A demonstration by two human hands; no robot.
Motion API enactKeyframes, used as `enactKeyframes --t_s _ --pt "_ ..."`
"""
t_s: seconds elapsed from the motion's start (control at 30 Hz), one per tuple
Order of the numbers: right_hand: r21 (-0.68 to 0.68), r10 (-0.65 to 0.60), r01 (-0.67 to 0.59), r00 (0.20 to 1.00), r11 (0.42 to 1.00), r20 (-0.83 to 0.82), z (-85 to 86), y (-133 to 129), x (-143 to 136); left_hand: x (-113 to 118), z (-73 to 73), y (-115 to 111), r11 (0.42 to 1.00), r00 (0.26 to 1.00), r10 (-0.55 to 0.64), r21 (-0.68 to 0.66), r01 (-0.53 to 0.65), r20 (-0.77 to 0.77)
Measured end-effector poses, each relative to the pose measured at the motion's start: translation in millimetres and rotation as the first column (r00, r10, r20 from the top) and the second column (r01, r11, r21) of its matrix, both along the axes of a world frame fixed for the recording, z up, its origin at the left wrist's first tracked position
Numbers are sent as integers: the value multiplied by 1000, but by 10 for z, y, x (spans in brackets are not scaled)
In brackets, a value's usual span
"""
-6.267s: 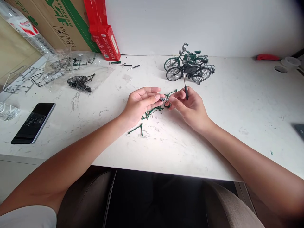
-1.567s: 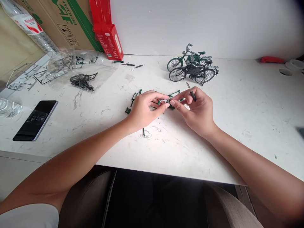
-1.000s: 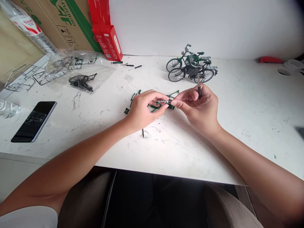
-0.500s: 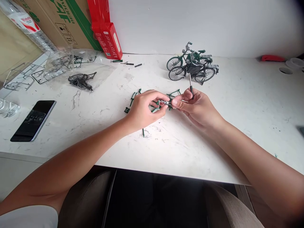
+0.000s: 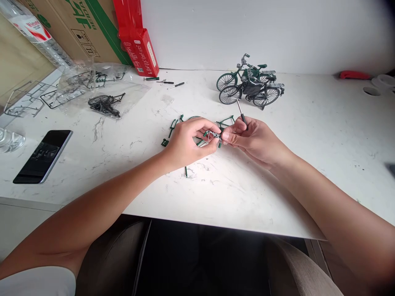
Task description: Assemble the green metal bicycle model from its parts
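My left hand (image 5: 187,142) and my right hand (image 5: 254,138) meet over the white marbled table (image 5: 234,193), both pinching a small silver metal part (image 5: 214,134) between thumbs and forefingers. My right hand also grips a small black-handled screwdriver (image 5: 241,114), whose shaft sticks up and back from the fingers. Loose green frame pieces (image 5: 173,127) lie on the table under and around my hands, partly hidden by them. A thin green piece (image 5: 186,172) lies just below my left wrist.
Two finished green model bicycles (image 5: 249,84) stand behind my hands. Clear bags with black parts (image 5: 105,102) and empty sprues (image 5: 27,100) lie at the far left, a phone (image 5: 43,155) at the left edge. Cardboard and a red box (image 5: 138,45) lean on the wall.
My left hand curled from flat into a pinch on the silver part. The screwdriver in my right hand has swung about, now tilting back and left. Green pieces have shifted left.
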State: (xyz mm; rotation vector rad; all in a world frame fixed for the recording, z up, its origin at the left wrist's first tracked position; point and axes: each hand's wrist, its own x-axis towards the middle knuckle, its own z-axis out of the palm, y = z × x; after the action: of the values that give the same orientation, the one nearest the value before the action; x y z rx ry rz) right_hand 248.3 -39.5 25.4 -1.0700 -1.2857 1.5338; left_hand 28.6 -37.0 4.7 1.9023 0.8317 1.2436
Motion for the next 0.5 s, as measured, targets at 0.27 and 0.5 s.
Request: enactKeyframes --t_s 0.27,0.5 --pt "122 -71 68 997 990 21 -33 -11 -44 3 36 -14 997 998 21 -80 -17 51" --pt "149 -93 92 996 985 0 -42 -20 -64 -1 22 -13 995 999 12 -102 -8 39"
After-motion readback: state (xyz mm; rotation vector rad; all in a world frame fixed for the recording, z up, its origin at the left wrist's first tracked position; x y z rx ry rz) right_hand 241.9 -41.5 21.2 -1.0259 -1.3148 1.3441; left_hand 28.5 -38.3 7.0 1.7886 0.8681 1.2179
